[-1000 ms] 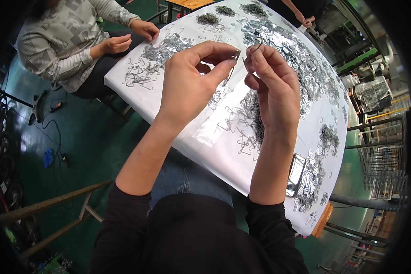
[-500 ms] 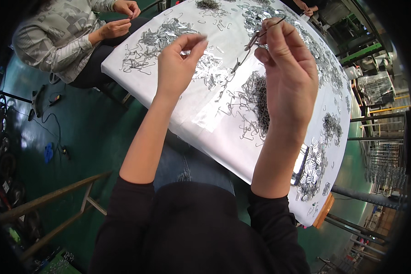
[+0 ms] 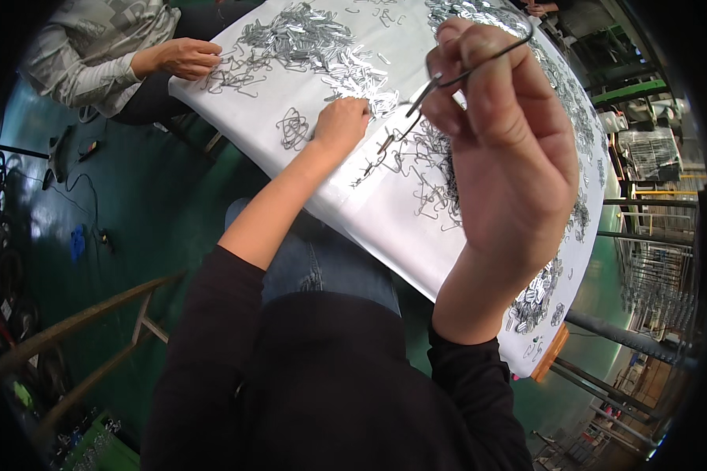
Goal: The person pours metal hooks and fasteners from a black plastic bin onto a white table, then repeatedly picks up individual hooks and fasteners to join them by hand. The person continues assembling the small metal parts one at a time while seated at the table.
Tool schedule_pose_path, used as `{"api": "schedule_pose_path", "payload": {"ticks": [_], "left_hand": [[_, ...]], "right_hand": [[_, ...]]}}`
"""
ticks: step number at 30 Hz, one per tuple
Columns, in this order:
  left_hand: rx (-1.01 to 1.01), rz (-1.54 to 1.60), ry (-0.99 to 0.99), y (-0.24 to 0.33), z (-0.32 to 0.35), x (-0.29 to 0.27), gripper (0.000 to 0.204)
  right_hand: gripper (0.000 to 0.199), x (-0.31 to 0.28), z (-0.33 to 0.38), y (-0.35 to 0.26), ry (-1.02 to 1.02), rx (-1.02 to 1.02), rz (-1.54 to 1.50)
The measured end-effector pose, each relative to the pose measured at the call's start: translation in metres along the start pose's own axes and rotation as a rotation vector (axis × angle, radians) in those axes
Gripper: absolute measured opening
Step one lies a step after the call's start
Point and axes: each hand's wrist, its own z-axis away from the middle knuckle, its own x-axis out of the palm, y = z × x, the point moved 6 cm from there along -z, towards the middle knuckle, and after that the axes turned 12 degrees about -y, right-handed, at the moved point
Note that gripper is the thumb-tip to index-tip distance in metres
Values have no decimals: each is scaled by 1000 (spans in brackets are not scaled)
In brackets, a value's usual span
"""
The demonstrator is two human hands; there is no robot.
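My right hand (image 3: 511, 133) is raised over the table, thumb and fingers pinching a dark bent wire hook (image 3: 518, 45). From it a chain of linked hooks and small metal pieces (image 3: 397, 133) hangs down toward the white table cover. My left hand (image 3: 342, 125) is lowered to the near edge of a pile of small shiny flat metal links (image 3: 361, 74). Its fingers are curled, and their tips are hidden from me. Beside it lies a small tangle of wire hooks (image 3: 293, 128). A larger heap of wire hooks (image 3: 432, 169) is partly hidden behind my right hand.
White sheeting covers the table (image 3: 353, 228). A co-worker's hand (image 3: 188, 59) is over loose hooks (image 3: 239, 74) at the left edge. More links (image 3: 536, 302) lie at the near right corner. A wooden frame (image 3: 94, 322) stands at lower left, metal racks (image 3: 660, 267) at right.
My left hand has dropped from the air to the links. My right hand has come up and closer with the chain. The co-worker's hand has lowered to the table's left edge.
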Motion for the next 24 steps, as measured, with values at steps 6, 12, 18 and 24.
{"api": "schedule_pose_path", "payload": {"ticks": [6,12,18,24], "left_hand": [[-108,803,159,-21,51,-86,16],[-222,818,232,-2,136,-159,18],[-275,1059,268,21,197,-167,14],[-307,1116,341,21,222,-166,13]], "right_hand": [[11,49,24,35,71,155,-40],[7,70,57,88,68,381,-47],[10,88,83,139,133,442,-52],[8,93,90,159,121,511,36]]}}
